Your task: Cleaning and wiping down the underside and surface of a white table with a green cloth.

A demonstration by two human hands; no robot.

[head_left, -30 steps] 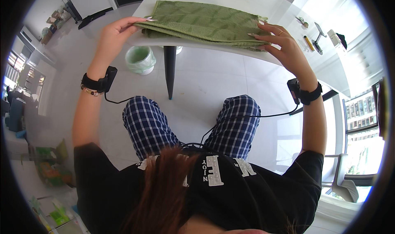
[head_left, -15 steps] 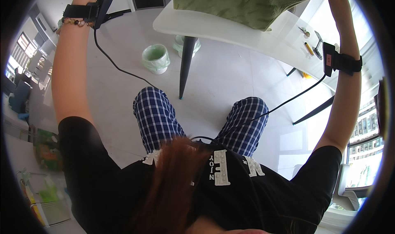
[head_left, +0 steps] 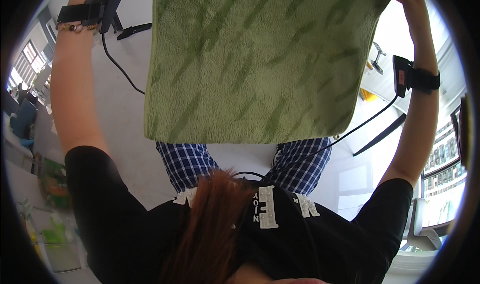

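A green plush towel point(head_left: 255, 69) with darker brushed streaks hangs spread out in front of me, its lower edge over my thighs. At its upper right corner, my right hand point(head_left: 410, 4) pinches the edge with closed fingers. My left forearm point(head_left: 77, 84) reaches up past the top edge of the picture, so the left hand is out of sight. The towel's upper left corner is also cut off.
A metal tool point(head_left: 378, 59) with a handle lies on the white table to the right, mostly behind the towel. Below are a dark table leg point(head_left: 380, 135) and a yellow item point(head_left: 369, 95). A grey chair point(head_left: 422, 229) stands lower right. Black cables point(head_left: 122, 66) run from both wrist devices.
The towel has come down and spread out toward me, now covering the table edge, bins and my knees from view. My left arm has shifted slightly left; the right arm has hardly moved.
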